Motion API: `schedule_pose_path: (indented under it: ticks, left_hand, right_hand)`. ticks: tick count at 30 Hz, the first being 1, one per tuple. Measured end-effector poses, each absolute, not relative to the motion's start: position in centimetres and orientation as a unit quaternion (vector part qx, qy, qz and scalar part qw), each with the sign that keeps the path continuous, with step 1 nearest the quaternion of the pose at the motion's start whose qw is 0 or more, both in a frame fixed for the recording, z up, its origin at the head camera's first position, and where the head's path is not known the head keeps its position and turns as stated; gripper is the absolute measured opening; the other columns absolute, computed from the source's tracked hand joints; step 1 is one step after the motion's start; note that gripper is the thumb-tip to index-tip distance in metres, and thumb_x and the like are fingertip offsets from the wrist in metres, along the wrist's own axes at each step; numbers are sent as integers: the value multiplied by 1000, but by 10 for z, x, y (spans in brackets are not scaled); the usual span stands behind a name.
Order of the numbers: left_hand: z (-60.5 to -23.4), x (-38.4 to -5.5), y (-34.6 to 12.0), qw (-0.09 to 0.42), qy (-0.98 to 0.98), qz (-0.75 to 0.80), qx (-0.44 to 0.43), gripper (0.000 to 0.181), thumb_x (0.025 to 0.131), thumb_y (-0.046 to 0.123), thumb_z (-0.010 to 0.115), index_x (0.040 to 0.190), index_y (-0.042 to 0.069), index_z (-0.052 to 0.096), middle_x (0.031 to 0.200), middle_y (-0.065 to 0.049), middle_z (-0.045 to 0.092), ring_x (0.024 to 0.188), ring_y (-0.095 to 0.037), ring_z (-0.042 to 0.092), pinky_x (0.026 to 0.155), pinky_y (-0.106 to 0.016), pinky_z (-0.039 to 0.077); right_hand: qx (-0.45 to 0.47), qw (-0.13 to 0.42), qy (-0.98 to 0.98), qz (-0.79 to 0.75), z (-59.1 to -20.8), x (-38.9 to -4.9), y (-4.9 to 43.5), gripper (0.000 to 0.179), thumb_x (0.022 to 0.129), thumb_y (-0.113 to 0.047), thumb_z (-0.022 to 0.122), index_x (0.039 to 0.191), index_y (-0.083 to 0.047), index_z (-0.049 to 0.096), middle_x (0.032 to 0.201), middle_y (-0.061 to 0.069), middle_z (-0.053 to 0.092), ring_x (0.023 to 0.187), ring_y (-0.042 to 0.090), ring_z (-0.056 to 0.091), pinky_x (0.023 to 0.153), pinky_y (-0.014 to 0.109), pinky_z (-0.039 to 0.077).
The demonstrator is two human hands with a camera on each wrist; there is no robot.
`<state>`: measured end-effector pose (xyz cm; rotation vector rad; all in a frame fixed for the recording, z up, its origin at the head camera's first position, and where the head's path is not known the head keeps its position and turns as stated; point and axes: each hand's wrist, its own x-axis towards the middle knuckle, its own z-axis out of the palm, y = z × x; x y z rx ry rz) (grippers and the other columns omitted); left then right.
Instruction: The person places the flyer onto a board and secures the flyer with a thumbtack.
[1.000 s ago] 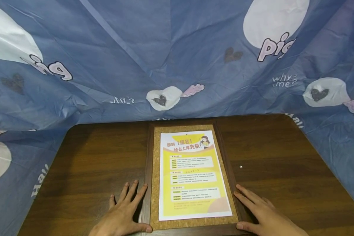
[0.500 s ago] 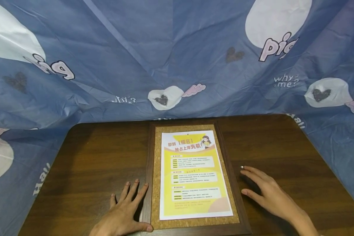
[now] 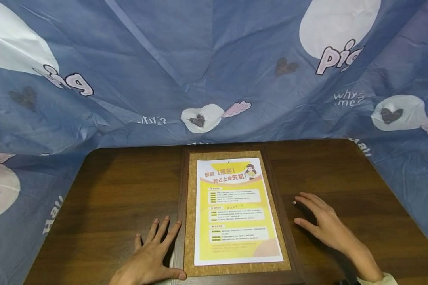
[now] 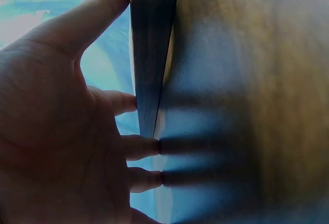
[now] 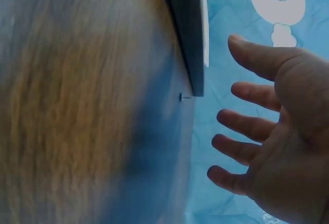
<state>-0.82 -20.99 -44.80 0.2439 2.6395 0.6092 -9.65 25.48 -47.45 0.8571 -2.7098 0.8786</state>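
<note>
A corkboard (image 3: 191, 229) in a dark wooden frame lies on the brown table, with a yellow and white printed poster (image 3: 237, 219) on it. A small dark pin shows at the poster's top edge. My left hand (image 3: 146, 255) rests at the board's lower left, fingers spread, thumb on the frame's corner and index finger at its left side. To the right of the board, my right hand (image 3: 326, 225) hovers over the table with fingers apart and holds nothing. Just by its fingertips lies a small thumbtack (image 3: 294, 202), whose thin point shows in the right wrist view.
The wooden table (image 3: 128, 186) stretches out on both sides of the board. Behind it hangs a blue patterned cloth (image 3: 146, 71), which also drops past the table's left and right edges.
My right hand has left the frame's lower right side and moved right and away from me, to beside the thumbtack. The left hand stays on the frame.
</note>
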Motion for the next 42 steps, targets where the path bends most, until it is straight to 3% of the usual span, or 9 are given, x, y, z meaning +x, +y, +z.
schedule_pose_path:
  ticks: [32,42]
  left_hand:
    - [-450,-9,-210,207,950,216,87,123,61,73,76,159,24,21,163,-20,9,145,-50,0,93,-85,2]
    - [-451,-9,-210,209,950,214,84,123,61,72,77,159,22,22,163,-20,9,145,-49,0,94,-85,2]
  right_hand:
    - [246,50,-917,311,-501,-129,258,39,84,-10,79,118,2,66,137,31,48,129,59,35,93,72,35]
    - [223,102,-906,345,-513,-133,254,30,77,-5,83,105,-4,72,133,30,52,129,58,37,92,72,36]
